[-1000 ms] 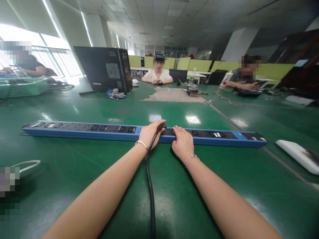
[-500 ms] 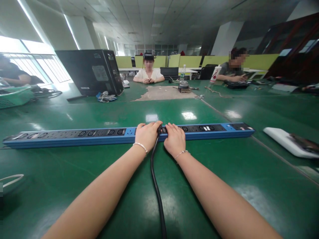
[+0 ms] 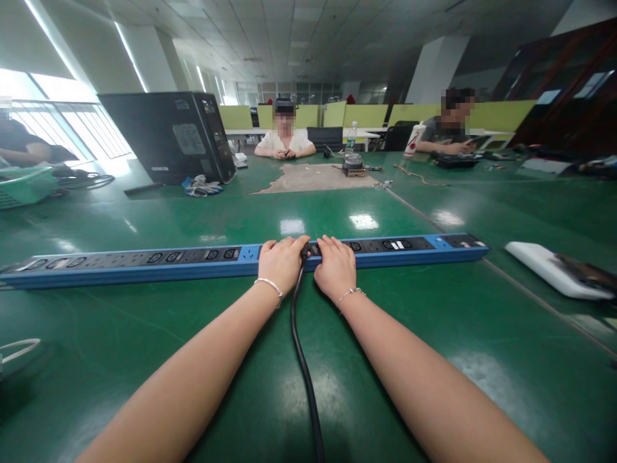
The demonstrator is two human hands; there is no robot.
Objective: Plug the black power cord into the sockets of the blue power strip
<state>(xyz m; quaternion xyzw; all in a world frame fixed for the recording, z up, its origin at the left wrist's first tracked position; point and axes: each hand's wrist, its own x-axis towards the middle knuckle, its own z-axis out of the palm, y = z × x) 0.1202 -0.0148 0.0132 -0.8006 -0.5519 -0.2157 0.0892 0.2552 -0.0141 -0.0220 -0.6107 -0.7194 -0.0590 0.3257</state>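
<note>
A long blue power strip with rows of black sockets lies across the green table in front of me. Just left of its right half, my left hand is closed around the black plug at the strip's top face; its fingers hide part of the plug. From there a thick black power cord runs down the table toward me. My right hand sits close beside it, fingers curled over the strip and gripping it. Whether the plug is fully seated in a socket is hidden by my fingers.
A black computer case stands at the back left, with gloves beside it. A green basket is far left. A white device lies at right. People sit across the table, near a bottle.
Both hands keep their places on the plug and strip. The whole view has shifted slightly, so things appear a little farther left.
</note>
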